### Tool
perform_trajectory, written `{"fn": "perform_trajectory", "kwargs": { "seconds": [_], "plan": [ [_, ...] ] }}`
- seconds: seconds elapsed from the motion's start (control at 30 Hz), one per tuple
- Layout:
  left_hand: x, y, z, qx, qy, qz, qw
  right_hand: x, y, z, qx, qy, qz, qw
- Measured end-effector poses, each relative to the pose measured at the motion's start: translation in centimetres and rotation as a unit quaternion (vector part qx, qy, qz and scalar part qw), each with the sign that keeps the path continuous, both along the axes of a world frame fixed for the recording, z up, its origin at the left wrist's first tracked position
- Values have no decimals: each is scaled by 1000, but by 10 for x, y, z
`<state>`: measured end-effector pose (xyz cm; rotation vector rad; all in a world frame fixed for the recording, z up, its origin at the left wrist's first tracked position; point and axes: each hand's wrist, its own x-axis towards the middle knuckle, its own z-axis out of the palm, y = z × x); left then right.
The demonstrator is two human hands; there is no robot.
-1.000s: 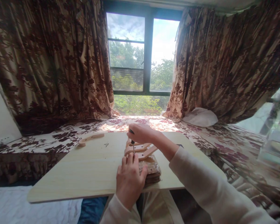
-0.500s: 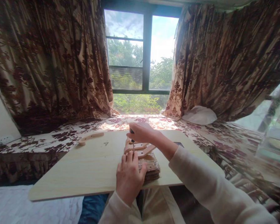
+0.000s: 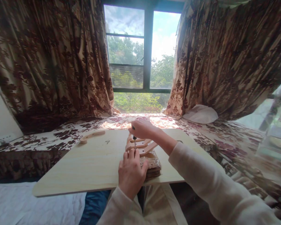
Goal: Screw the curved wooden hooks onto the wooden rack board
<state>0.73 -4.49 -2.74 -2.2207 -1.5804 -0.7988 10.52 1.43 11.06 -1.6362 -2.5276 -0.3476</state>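
Observation:
My right hand (image 3: 144, 128) is closed round the dark handle of a screwdriver (image 3: 135, 145), above the middle of the table. The metal shaft points straight down, and its tip is hidden by my left fingertips. My left hand (image 3: 131, 172) lies over the near left side of a wooden assembly with its fingers curled and the thumb on the right, gripping it. Curved wooden pieces with dark holes (image 3: 145, 151) show between the hands. Below them is a stack of brown wooden slats (image 3: 154, 168), partly wrapped in clear film. Any screw under the tip is hidden.
A curved wooden piece (image 3: 93, 136) lies alone at the far left of the pale table (image 3: 79, 168). A small dark mark or item (image 3: 107, 142) is near it. Behind are a floral-covered ledge (image 3: 67, 134), a white bag (image 3: 200, 114) and curtains beside the window.
My right hand has twisted slightly on the screwdriver and shifted a little. My left hand stays on the wooden assembly. The whole view has tilted slightly.

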Motion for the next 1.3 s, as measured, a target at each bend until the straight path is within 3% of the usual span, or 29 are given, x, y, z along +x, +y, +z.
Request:
{"fn": "perform_trajectory", "kwargs": {
  "seconds": [0.23,0.43,0.63,0.9,1.1,1.3],
  "plan": [
    [1,1,0,1,5,1,1000,-1,-6,17,-64,-40,49,996],
    [0,1,-1,0,6,3,1000,-2,-3,12,-40,-41,25,998],
    [-2,2,-1,1,6,1,1000,1,-4,23,-57,-50,64,995],
    [0,4,-4,1,2,13,1000,0,-8,10,-39,-41,25,998],
    [0,5,-2,8,1,10,1000,0,-10,18,-85,-52,55,994],
    [-1,2,-2,3,-3,10,1000,-2,-9,16,-52,-45,17,997]
  ]
}}
